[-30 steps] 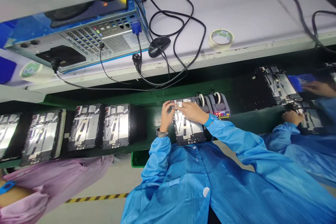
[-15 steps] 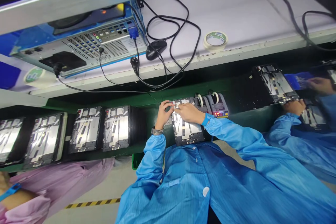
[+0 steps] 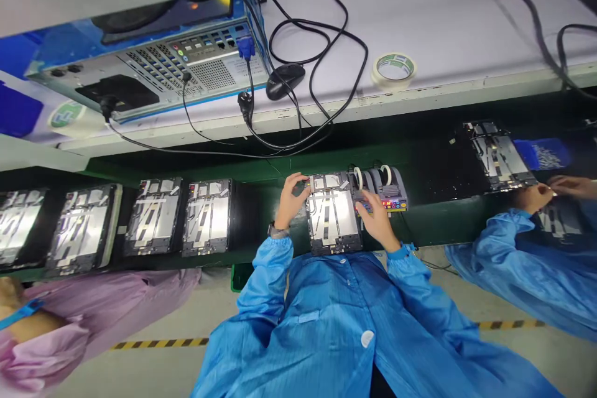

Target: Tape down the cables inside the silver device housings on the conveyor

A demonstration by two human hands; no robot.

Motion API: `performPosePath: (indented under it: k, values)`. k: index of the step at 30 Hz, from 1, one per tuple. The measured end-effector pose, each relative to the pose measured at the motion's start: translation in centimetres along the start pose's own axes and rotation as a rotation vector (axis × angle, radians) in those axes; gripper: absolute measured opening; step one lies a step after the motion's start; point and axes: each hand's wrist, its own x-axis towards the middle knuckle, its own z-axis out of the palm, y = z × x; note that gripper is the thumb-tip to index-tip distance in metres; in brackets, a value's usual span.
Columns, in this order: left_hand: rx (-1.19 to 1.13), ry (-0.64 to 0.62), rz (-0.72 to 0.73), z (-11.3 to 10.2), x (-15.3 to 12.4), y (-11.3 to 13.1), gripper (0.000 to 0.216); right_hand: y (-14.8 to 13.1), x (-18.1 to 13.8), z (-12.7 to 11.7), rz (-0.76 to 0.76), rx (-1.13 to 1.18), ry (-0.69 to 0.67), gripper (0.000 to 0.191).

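The left hand [image 3: 293, 194] is arched above the tabletop [image 3: 261, 224], its wrist turned inward and its fingers curled into a narrow grip at the upper left corner of a metal tablet frame [image 3: 333, 217]; whether that grip actually pinches the frame, I cannot tell; a watch [image 3: 278, 230] sits at the wrist, just past the cuff of a blue antistatic sleeve [image 3: 263, 273]; the right arm angles in from the other side, a blue wrist strap [image 3: 401, 252] at its cuff, and the right hand [image 3: 377, 219] has its fingers extended and loosely apart, their tips at the front of a pair of electric tape dispensers [image 3: 381, 189], with nothing visibly held; the frame lies flat on the green tabletop between the hands, touching or just beside the dispensers; a row of similar frames [image 3: 206, 217] lies to its left; off to the right, a co-worker's hand [image 3: 534, 198] rests near another frame [image 3: 499, 155], while a pink sleeve [image 3: 116, 305] shows at the lower left.
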Motion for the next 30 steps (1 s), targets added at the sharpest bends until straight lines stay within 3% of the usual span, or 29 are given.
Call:
performPosePath:
  k: [2, 3, 6, 10, 13, 16, 18, 21, 26, 28, 30]
  values:
    - [-0.052, 0.135, -0.122, 0.9, -3.7, 0.2, 0.051, 1.4, -2.2, 1.1, -0.012, -0.001, -0.093, 0.059]
    - [-0.068, 0.14, -0.194, 1.6, -5.8, 0.4, 0.058, 1.8, -3.1, 1.7, -0.02, 0.0, -0.124, 0.063]
    - [-0.136, 0.016, -0.318, 3.6, -11.1, 1.4, 0.071, 1.6, -4.8, 3.3, -0.035, 0.005, -0.131, 0.076]
    - [-0.241, 0.019, -0.327, 4.4, -13.5, 3.4, 0.081, -0.9, -5.6, 3.4, -0.059, -0.027, -0.101, 0.085]
    - [-0.242, 0.059, -0.333, 2.2, -14.1, 4.2, 0.082, -4.0, -6.7, 3.0, -0.079, -0.041, -0.15, 0.089]
    - [-0.177, 0.153, -0.334, -2.4, -15.8, 3.4, 0.076, -7.4, -8.1, 4.1, -0.09, 0.036, -0.327, 0.093]
    - [-0.116, 0.213, -0.322, -6.7, -16.9, 2.1, 0.07, -9.7, -8.6, 6.8, -0.11, 0.118, -0.485, 0.095]
    - [0.082, 0.343, -0.352, -14.3, -17.0, -0.6, 0.063, -13.1, -8.1, 14.0, -0.116, 0.189, -0.659, 0.104]
    - [0.388, 0.408, -0.488, -26.7, -13.1, -5.0, 0.059, -18.8, -5.6, 28.5, -0.032, 0.191, -0.754, 0.114]
    - [0.432, 0.398, -0.503, -30.1, -11.5, -6.1, 0.059, -20.4, -5.0, 32.6, -0.005, 0.165, -0.763, 0.114]
    - [0.475, 0.374, -0.51, -32.0, -10.5, -6.9, 0.061, -21.1, -4.7, 35.2, 0.016, 0.139, -0.752, 0.114]
